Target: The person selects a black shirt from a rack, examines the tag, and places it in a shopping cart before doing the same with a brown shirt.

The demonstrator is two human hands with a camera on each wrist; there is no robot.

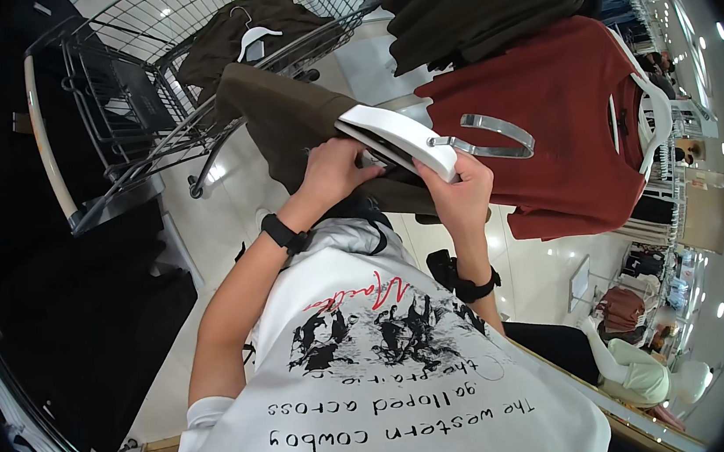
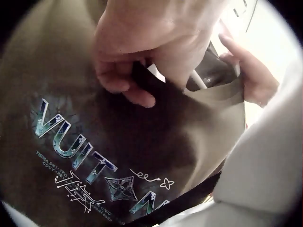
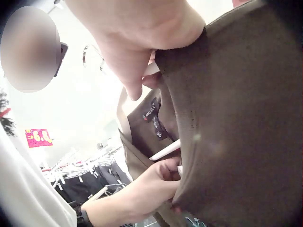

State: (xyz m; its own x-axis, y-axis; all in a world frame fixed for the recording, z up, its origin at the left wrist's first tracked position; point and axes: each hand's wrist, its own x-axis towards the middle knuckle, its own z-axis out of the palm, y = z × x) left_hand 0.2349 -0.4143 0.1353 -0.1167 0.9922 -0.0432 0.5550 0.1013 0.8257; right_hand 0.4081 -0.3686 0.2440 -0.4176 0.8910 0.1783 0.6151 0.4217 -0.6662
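Note:
A dark olive-brown shirt hangs between my two hands in front of my body, with a white hanger at its neck. The hanger's metal hook points to the right. My left hand pinches the neckline edge, thumb inside the opening. On the other side, my right hand grips the hanger's end together with the collar. In the left wrist view, shiny blue-green lettering runs across the shirt's front. The right wrist view shows a black neck label inside the collar.
A wire shopping cart with a pale handle stands ahead left, holding a dark garment on a hanger. Ahead right hang a rust-red sweatshirt and dark shirts. Black garments hang close on my left. A mannequin stands right.

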